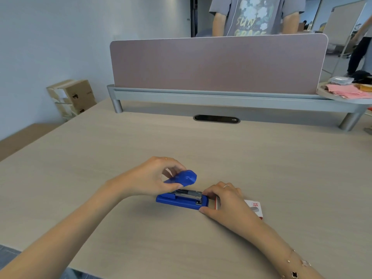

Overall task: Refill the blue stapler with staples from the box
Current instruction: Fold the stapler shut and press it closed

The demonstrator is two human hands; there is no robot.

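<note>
The blue stapler (181, 202) lies on the light wood desk (201, 154) with its top cover lifted. My left hand (153, 178) pinches the raised blue cover (186, 178) between thumb and fingers. The metal staple channel (188, 194) shows underneath. My right hand (223, 200) grips the stapler's front end, thumb at the base, fingertips at the channel's tip. Whether it holds staples I cannot tell. The white and red staple box (255, 208) lies right behind my right hand, partly hidden by it.
A mauve divider panel (217, 65) on a grey rail crosses the desk's far side, with a cable grommet (216, 119) in front. A person stands behind the panel. Cardboard boxes (74, 95) sit at the left; pink papers (348, 92) lie on a shelf at right.
</note>
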